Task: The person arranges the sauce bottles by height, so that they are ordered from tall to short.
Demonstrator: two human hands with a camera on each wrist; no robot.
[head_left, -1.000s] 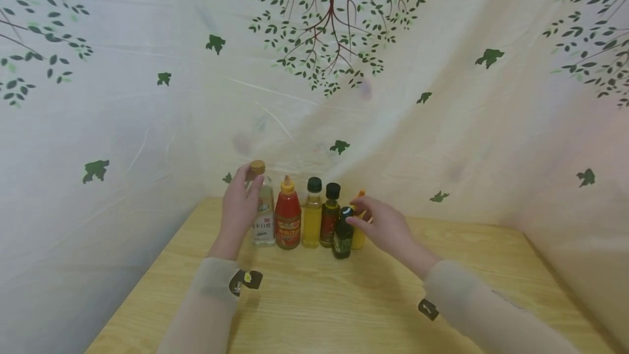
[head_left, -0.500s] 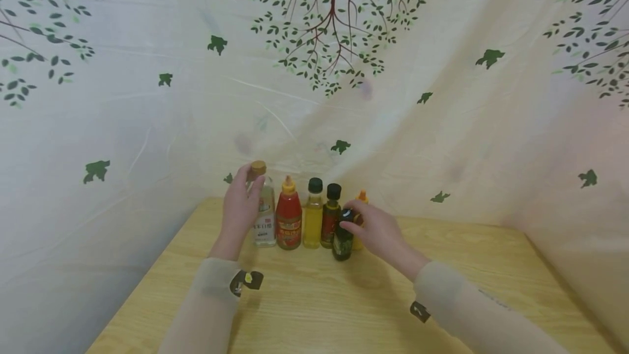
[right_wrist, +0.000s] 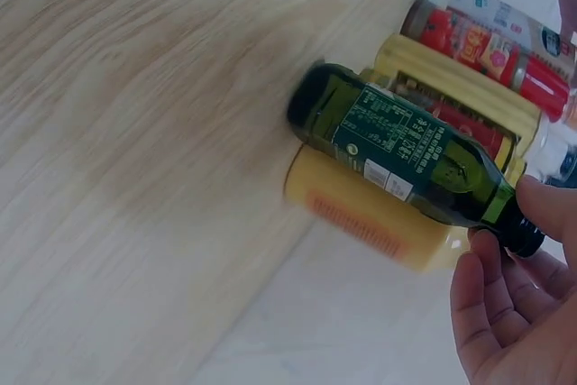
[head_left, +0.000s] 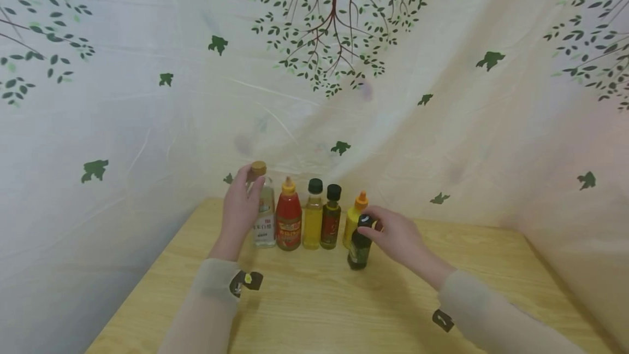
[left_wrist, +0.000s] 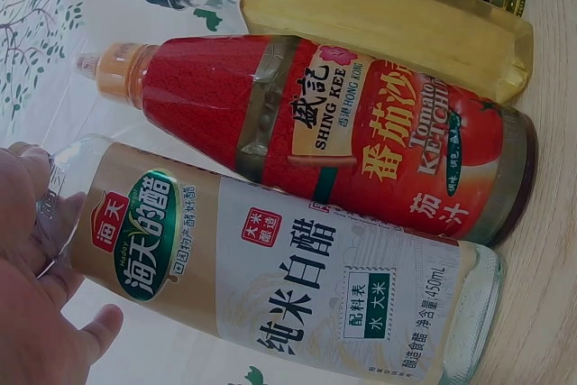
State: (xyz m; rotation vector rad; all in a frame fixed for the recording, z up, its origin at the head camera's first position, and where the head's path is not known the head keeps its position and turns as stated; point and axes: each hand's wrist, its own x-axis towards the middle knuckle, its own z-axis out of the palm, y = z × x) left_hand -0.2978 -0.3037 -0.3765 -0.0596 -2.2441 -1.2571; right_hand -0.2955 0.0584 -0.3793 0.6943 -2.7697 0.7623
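Observation:
In the head view my left hand [head_left: 241, 201] grips the neck of a clear vinegar bottle [head_left: 265, 225] with a gold cap, standing at the row's left end. The left wrist view shows the label of this vinegar bottle [left_wrist: 270, 268] and the fingers around its neck. My right hand [head_left: 395, 234] pinches the black-capped neck of a small dark green glass bottle [head_left: 360, 250], slightly tilted in front of a yellow squeeze bottle [head_left: 351, 220]. In the right wrist view the green bottle [right_wrist: 397, 146] partly covers the yellow bottle [right_wrist: 361, 209]; whether its base touches the table is unclear.
Beside the vinegar stand a ketchup bottle [head_left: 288, 220], a pale yellow oil bottle [head_left: 312, 223] and a dark bottle with a red label [head_left: 331, 225]. They line the back of the wooden table [head_left: 304, 305], before a leaf-printed curtain [head_left: 314, 124].
My right hand has closed on the small green bottle's neck and moved it right and toward me, away from the red-labelled bottle. The left hand has stayed on the vinegar bottle.

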